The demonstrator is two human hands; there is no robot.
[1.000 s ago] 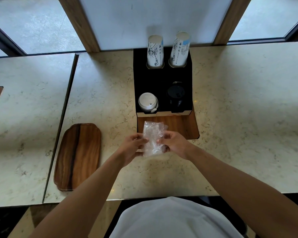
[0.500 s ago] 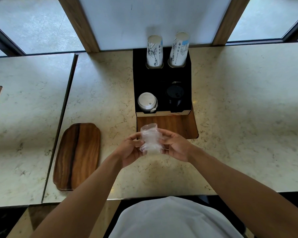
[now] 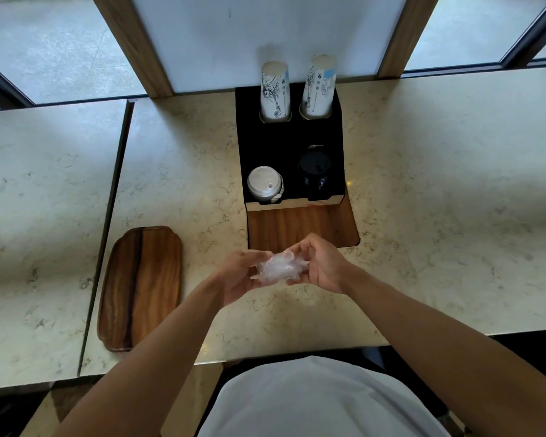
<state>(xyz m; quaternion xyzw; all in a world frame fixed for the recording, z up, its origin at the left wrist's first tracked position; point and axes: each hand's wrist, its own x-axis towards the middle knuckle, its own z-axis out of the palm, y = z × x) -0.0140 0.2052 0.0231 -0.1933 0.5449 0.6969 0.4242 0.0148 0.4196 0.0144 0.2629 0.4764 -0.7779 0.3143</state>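
Note:
A crumpled clear plastic wrapper [image 3: 278,267] sits between both hands, just above the marble counter. My left hand [image 3: 238,272] grips its left side with curled fingers. My right hand [image 3: 320,263] curls round its right side from above. The wrapper is squeezed into a small wad, partly hidden by my fingers.
A black cup organiser [image 3: 289,143] stands behind my hands with two stacks of printed paper cups [image 3: 275,89], a stack of white lids [image 3: 264,182] and a stack of black lids [image 3: 315,170]. Its wooden base [image 3: 300,223] juts forward. A wooden tray [image 3: 142,285] lies at the left. The counter edge [image 3: 265,354] is near me.
The wrapper stood tall and loose between my hands; both hands have pressed it together into a compact wad and lowered it slightly.

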